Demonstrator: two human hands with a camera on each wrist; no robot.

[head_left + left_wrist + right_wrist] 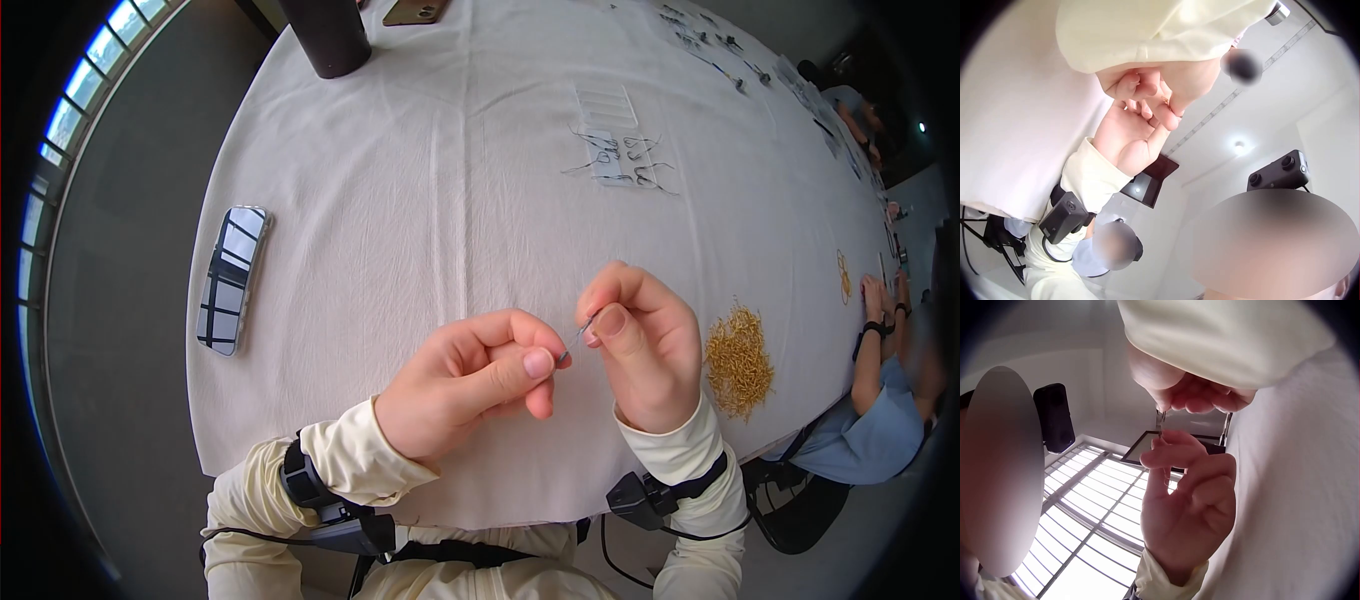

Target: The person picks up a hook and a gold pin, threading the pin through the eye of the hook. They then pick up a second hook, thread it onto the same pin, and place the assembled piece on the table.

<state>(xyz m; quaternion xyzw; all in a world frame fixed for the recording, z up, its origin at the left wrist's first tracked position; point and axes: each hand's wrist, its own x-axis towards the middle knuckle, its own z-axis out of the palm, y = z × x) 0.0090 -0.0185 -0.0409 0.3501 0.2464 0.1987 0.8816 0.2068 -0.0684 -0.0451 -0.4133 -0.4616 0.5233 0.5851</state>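
Observation:
Low over the white cloth, the left hand [470, 380] pinches a small dark piece [564, 357] between thumb and forefinger. Just to its right, the right hand [645, 345] pinches a thin dark item [586, 326] with thumb and forefinger, the fingertips of both hands close together. What these tiny items are cannot be told. In the left wrist view the left hand [1163, 90] partly covers the right hand [1129, 137]. In the right wrist view the right hand [1179, 381] is above the left hand [1188, 500], with a small gap between fingertips.
A heap of gold-coloured small pieces [740, 362] lies right of the hands. Beyond are a clear compartment box [605, 108] and dark looped items [625, 160]. A phone [232, 280] lies left, a dark cup [328, 35] behind. Another person [870, 420] sits at the right edge.

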